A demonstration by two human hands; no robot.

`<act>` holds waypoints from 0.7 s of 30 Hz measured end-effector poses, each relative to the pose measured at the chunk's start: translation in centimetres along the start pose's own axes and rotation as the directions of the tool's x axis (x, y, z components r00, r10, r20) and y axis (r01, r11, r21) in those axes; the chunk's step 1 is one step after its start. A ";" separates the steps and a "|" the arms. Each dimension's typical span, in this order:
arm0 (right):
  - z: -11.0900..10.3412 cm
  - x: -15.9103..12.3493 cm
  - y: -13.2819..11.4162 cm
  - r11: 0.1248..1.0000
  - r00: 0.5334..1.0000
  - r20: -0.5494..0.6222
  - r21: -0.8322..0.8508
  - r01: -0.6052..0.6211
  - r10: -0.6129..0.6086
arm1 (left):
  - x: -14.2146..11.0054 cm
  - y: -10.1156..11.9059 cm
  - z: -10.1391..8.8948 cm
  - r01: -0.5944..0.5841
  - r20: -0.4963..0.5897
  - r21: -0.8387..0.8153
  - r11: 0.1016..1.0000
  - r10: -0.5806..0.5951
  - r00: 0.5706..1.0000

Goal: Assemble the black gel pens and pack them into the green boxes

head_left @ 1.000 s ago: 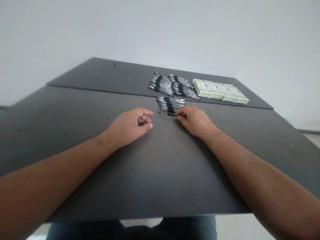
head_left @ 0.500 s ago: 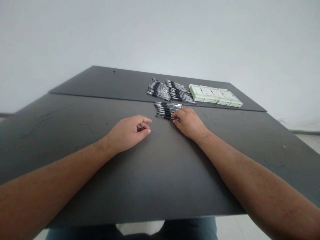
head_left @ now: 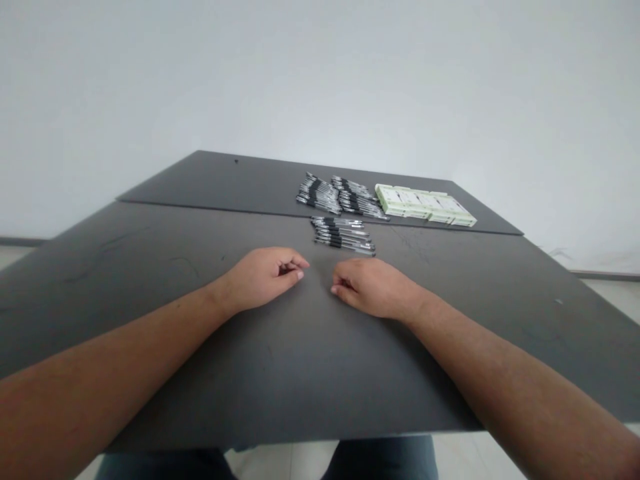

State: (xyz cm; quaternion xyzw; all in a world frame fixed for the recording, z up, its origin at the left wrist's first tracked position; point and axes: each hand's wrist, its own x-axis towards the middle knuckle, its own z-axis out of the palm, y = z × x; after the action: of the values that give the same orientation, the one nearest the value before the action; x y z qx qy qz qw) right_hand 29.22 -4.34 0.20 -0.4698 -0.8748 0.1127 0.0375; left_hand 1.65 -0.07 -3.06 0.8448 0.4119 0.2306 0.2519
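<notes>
My left hand (head_left: 270, 277) rests on the dark table, fingers loosely bent and the thumb apart, with nothing in it. To its right, my right hand (head_left: 373, 287) lies with its fingers curled under in a loose fist; nothing shows in it. Just beyond my right hand is a row of clear pens with black grips (head_left: 343, 235), lying side by side and roughly crosswise. Neither hand touches these pens.
Farther back, on the rear table panel (head_left: 170, 183), lie a left pile of pens (head_left: 319, 193) and a right pile of pens (head_left: 357, 199). Beside them are several pale green and white boxes (head_left: 425, 203) in a row. A small dark bit (head_left: 237, 161) sits at the back left.
My right hand has let go of the near row of pens and drawn back toward me. The left hand has hardly moved, and the view has tilted slightly up.
</notes>
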 end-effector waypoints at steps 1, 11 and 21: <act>0.0 -0.1 -0.2 1.000 1.000 0.026 0.003 0.013 -0.013 | 0.0 0.0 0.0 -0.017 0.002 0.010 1.000 0.017 1.000; -0.1 0.1 0.7 0.994 0.998 0.045 0.096 -0.049 0.045 | 0.1 0.0 0.1 -0.097 -0.047 0.034 0.995 0.099 0.994; -0.2 0.1 0.6 0.999 0.996 0.084 0.051 -0.005 0.001 | 0.0 0.3 0.1 -0.041 -0.014 0.032 0.999 0.042 0.999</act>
State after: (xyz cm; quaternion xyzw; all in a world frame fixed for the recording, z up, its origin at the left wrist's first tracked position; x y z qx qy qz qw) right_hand 29.62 -3.90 0.25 -0.4648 -0.8717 0.1550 0.0124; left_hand 1.81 -0.23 -2.96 0.8554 0.3998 0.2353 0.2306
